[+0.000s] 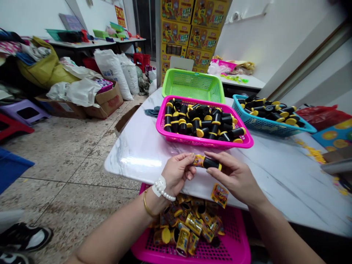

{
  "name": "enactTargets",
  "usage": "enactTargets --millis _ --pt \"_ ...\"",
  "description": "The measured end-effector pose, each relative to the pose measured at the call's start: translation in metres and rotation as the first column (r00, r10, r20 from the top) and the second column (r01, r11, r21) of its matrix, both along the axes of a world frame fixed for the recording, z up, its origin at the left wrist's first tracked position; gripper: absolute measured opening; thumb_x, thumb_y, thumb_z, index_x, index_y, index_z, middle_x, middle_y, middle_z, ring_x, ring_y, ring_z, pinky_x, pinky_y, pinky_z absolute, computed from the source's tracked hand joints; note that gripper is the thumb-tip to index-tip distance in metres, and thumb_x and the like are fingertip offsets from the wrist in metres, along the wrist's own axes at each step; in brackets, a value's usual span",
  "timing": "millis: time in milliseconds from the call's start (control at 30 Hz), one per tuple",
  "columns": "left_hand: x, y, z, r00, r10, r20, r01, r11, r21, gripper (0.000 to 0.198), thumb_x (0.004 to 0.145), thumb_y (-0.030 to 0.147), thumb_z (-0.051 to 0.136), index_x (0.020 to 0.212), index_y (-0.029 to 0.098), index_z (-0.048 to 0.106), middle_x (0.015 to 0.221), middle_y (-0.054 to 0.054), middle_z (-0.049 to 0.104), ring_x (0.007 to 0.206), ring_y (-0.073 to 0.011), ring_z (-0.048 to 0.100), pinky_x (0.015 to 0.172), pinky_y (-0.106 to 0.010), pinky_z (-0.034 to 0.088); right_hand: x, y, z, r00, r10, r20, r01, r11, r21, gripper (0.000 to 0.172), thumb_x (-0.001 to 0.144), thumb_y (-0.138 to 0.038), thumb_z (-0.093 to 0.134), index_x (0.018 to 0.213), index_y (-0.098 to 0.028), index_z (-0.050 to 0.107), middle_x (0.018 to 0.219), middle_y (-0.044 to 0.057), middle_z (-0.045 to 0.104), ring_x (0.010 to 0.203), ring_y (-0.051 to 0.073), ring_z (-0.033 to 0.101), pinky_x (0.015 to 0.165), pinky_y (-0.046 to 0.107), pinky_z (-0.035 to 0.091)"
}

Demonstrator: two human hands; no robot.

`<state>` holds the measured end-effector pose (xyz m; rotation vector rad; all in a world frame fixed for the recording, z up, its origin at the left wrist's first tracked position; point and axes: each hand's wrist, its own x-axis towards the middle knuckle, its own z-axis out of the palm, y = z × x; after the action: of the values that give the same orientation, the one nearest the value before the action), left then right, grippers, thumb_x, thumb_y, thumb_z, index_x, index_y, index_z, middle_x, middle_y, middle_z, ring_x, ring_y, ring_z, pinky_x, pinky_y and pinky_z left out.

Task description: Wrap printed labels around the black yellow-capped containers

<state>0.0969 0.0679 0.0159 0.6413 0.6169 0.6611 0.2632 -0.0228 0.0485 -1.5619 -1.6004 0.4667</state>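
Note:
My left hand [177, 172] pinches a colourful printed sleeve [198, 160] just above the table's front edge. In my right hand [236, 178], thumb and fingers hold a small black tube [210, 163] with a yellow end. The sleeve and the tube meet end to end; how far one sits inside the other I cannot tell. Another flat printed sleeve [219, 194] lies at the table edge below my right hand. Behind my hands, a pink basket [205, 142] holds many black tubes with yellow caps. Below the edge, a lower pink basket [233, 238] contains tubes in printed sleeves.
A green basket [194, 97] stands behind the pink one on the marble-patterned table [132, 154]. To the right, a blue basket [275, 126] holds more black tubes. Stacked yellow cartons [189, 33] rise behind. White sacks [111, 71] and a cardboard box [108, 101] stand on the floor at left.

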Motion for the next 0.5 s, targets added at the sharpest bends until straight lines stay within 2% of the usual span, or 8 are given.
enactTargets --millis 133,200,267,367,433,500 --pt "-0.002 -0.003 0.002 0.999 -0.038 -0.024 0.040 0.998 0.052 0.026 0.081 0.035 0.081 0.081 0.011 0.071 0.062 -0.002 0.067 0.041 -0.0052 0.051 0.038 -0.016 0.034 0.002 -0.002 0.001 0.993 0.020 0.117 -0.021 1.000 0.007 0.048 0.089 -0.032 0.071 0.137 -0.025 0.065 0.088 0.002 0.065 0.073 0.014 0.061 0.059 0.025 0.051" --pt "-0.004 -0.004 0.004 0.996 -0.064 -0.063 0.071 0.991 0.115 0.026 0.080 0.036 0.081 0.082 0.011 0.073 0.063 -0.002 0.067 0.045 -0.0069 0.054 0.040 -0.018 0.038 0.004 -0.002 0.003 0.985 0.034 0.170 -0.040 0.999 0.033 0.043 0.090 -0.030 0.070 0.132 -0.026 0.068 0.086 0.001 0.064 0.070 0.014 0.059 0.058 0.025 0.050" --pt "-0.007 -0.005 0.005 0.992 -0.066 -0.111 0.085 0.979 0.183 0.026 0.081 0.037 0.080 0.082 0.011 0.075 0.061 -0.003 0.067 0.047 -0.0080 0.055 0.043 -0.019 0.040 0.004 -0.003 0.004 0.977 0.031 0.210 -0.046 0.997 0.067 0.031 0.089 -0.030 0.072 0.119 -0.026 0.074 0.082 0.001 0.063 0.065 0.013 0.057 0.057 0.025 0.049" --pt "-0.011 -0.004 0.005 0.985 0.019 -0.173 0.032 0.957 0.288 0.029 0.081 0.039 0.079 0.084 0.011 0.075 0.059 -0.001 0.064 0.045 -0.0069 0.052 0.045 -0.019 0.041 0.004 -0.005 0.004 0.986 -0.026 0.168 0.005 0.992 0.124 0.024 0.085 -0.032 0.077 0.107 -0.025 0.074 0.083 0.002 0.066 0.065 0.014 0.059 0.056 0.026 0.051" --pt "-0.013 -0.002 0.006 0.980 0.091 -0.178 -0.027 0.941 0.336 0.035 0.076 0.038 0.084 0.096 0.012 0.073 0.070 -0.001 0.068 0.047 -0.0064 0.054 0.048 -0.020 0.044 0.002 -0.006 0.002 0.994 -0.050 0.099 0.034 0.988 0.153 0.026 0.083 -0.033 0.080 0.105 -0.024 0.073 0.087 0.003 0.067 0.070 0.015 0.061 0.056 0.026 0.052" --pt "-0.016 0.000 0.008 0.988 0.038 -0.150 0.017 0.936 0.351 0.051 0.069 0.036 0.090 0.111 0.015 0.069 0.086 -0.004 0.071 0.056 -0.0096 0.061 0.052 -0.022 0.050 0.000 -0.007 0.000 0.997 -0.041 0.068 0.029 0.985 0.168 0.028 0.081 -0.034 0.082 0.107 -0.024 0.074 0.093 0.005 0.067 0.074 0.016 0.063 0.057 0.026 0.054"
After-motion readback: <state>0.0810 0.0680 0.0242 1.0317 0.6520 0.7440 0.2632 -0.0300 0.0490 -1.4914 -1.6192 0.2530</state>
